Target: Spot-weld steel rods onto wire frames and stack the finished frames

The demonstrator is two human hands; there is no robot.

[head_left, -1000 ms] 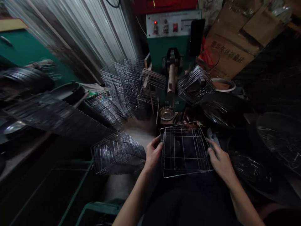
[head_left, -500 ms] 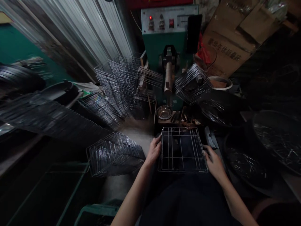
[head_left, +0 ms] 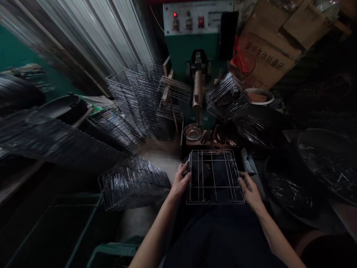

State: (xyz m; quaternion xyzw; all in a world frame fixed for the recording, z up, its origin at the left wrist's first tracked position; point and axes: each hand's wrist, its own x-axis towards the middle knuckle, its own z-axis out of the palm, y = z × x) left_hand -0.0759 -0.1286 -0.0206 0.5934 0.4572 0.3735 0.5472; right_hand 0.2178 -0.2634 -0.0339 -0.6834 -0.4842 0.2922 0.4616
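Before my body I hold a rectangular wire rack, which looks like a few layers of thin metal wire. My left hand grips its left edge, thumb and fingers closed on the wire. On the opposite edge my right hand has its fingers closed around the side. Beyond the rack stands a green machine with a thick metal arm pointing toward me. A small round metal dish sits under that arm.
Stacked wire racks lie to my left, with taller wire stacks behind. Dark basins with small metal pieces stand at right. More wire frames hang beside the machine arm. A cardboard box leans at the back right.
The view has shifted slightly, so the surroundings sit a little further left and up. Both hands keep hold of the wire rack in nearly the same place.
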